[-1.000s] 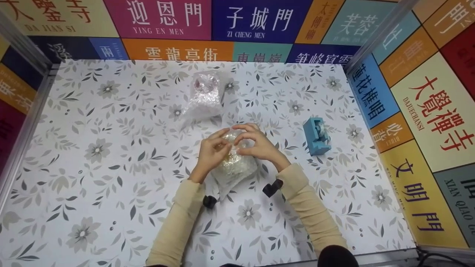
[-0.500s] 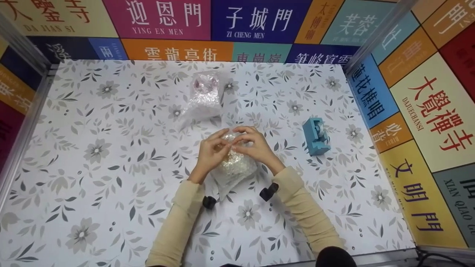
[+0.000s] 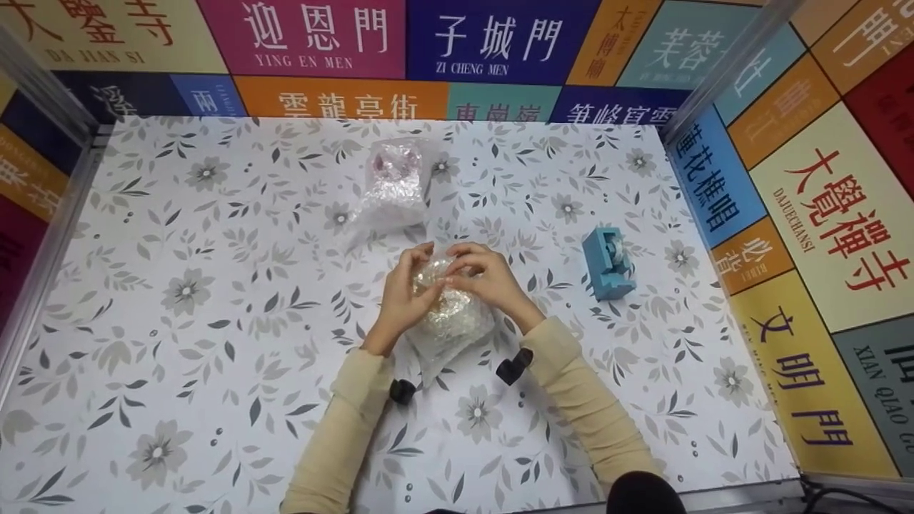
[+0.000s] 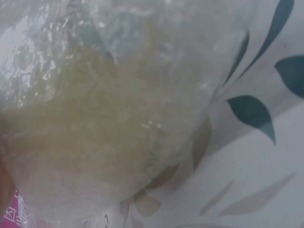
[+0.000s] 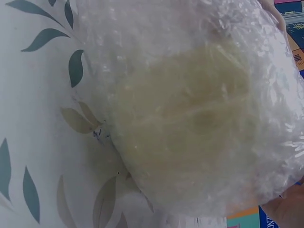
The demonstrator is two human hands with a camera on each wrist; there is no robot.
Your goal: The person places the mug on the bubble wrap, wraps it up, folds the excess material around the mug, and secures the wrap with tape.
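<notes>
A bubble-wrapped bundle [image 3: 457, 325] rests on the table in front of the person, with something yellowish showing dimly through the clear wrap. My left hand [image 3: 405, 294] holds its left upper side, thumb on top and fingers bent over the far edge. On the other side my right hand [image 3: 494, 280] pinches the wrap near the top, the two thumbs almost meeting. Both wrist views are filled by the bundle [image 4: 104, 118], and what is inside is too blurred to name. A bit of hand [image 5: 287, 209] shows at the right wrist view's lower right.
Farther back lies a second bubble-wrapped package [image 3: 396, 182], with something pinkish inside. A teal tape dispenser [image 3: 608, 264] stands to the right. Leaf-patterned paper covers the table [image 3: 235, 343]; printed panels [image 3: 500, 39] wall the back and sides.
My right hand has come inward and slightly down on the bundle, toward the left thumb. The left fingers have lifted and spread away from the left thumb. The bundle stays in place.
</notes>
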